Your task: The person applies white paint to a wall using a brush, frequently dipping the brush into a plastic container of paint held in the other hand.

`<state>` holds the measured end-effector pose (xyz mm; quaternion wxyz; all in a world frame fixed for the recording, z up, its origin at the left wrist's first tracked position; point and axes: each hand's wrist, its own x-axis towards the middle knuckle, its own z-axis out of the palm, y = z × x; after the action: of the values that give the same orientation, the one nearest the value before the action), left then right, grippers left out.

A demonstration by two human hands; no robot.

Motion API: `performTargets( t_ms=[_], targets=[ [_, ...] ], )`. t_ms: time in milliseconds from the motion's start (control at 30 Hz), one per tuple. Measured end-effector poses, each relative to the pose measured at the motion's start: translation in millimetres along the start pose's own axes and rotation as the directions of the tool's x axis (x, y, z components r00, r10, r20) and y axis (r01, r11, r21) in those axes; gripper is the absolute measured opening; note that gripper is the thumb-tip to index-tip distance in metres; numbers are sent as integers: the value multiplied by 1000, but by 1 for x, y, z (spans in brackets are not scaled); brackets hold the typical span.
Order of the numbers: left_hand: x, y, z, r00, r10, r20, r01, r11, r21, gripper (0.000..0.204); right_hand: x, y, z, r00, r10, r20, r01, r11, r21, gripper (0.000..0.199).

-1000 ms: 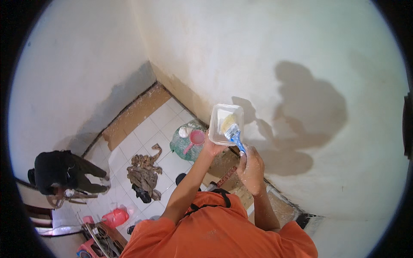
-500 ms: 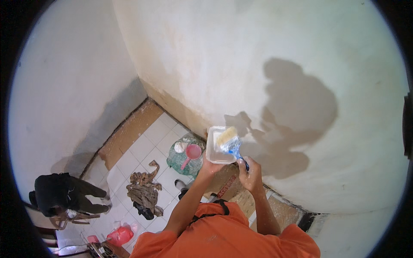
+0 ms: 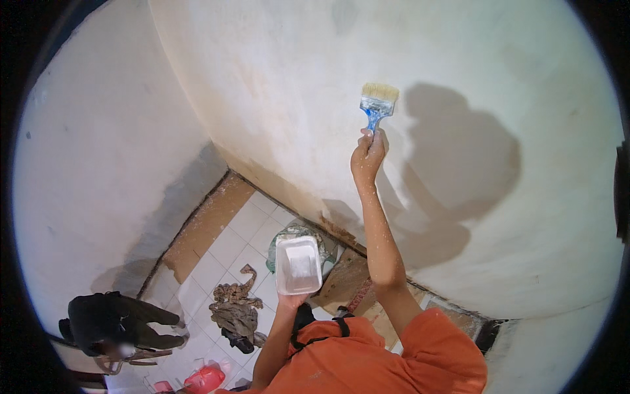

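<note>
High on the wall [image 3: 282, 85] in front of me is a wide paintbrush [image 3: 377, 102] with pale bristles and a blue handle. My right hand [image 3: 369, 154] is closed round the handle, arm stretched out, bristles at the wall surface. Lower down, a white rectangular tub [image 3: 281, 266] rests in my left hand [image 3: 293, 301], which grips it from beneath; most of those fingers are hidden under it. A thin white layer shows on the tub's bottom.
Brown crumpled cloths [image 3: 236, 314] lie on the white tiled floor [image 3: 218, 253]. Behind the tub is a green plastic bag [image 3: 326, 244]. A person in dark clothes [image 3: 121, 322] bends over at the left. Cardboard [image 3: 207, 223] lines the wall base; a red bag [image 3: 205, 379] sits low.
My right hand has lifted the paintbrush out of the tub and up to the wall. The tub in my left hand has moved lower and to the left.
</note>
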<state>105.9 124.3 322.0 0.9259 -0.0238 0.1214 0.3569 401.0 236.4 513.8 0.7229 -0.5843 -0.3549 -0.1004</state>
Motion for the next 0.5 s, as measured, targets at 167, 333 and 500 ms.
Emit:
performTargets(
  t_ms=[167, 333, 500],
  targets=[
    [-34, 9, -9, 991, 83, -103, -95, 989, -114, 59, -49, 92, 7, 995, -58, -80, 52, 996, -77, 27],
    [-65, 27, -63, 989, 89, -117, -92, 996, -20, 64, -152, 180, 8, 955, 297, -17, -298, 952, -67, 26],
    [-57, 28, -59, 989, 31, -145, -43, 996, -79, 69, -228, 241, -12, 882, 455, -121, -461, 785, -414, 15]
  ],
)
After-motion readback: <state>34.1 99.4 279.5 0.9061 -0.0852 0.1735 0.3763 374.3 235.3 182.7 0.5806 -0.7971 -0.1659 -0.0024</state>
